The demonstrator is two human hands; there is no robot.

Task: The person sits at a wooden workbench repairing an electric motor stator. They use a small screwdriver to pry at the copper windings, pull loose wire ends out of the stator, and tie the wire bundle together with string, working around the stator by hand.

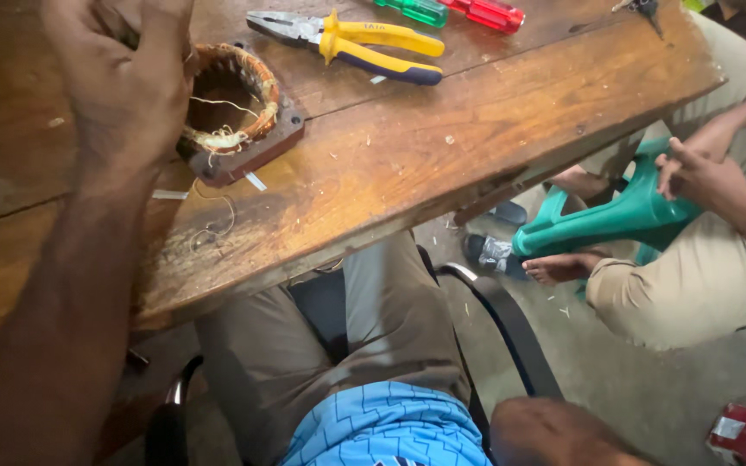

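Left hand (127,82) draped over stator coil (233,108) on tabletop (442,147), fingers curled onto rim; right hand (554,431) far off at lap, fingers unseen

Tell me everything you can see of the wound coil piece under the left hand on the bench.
The coil piece is a dark brown, squarish block with a round bore, ringed by copper-coloured windings bound with pale thread. It lies flat on the worn wooden bench, near its front edge, left of the yellow-handled pliers. Loose thin wires trail from it across the wood toward the edge. The left hand rests over its left side, hiding that part; the bore looks hollow and dark.
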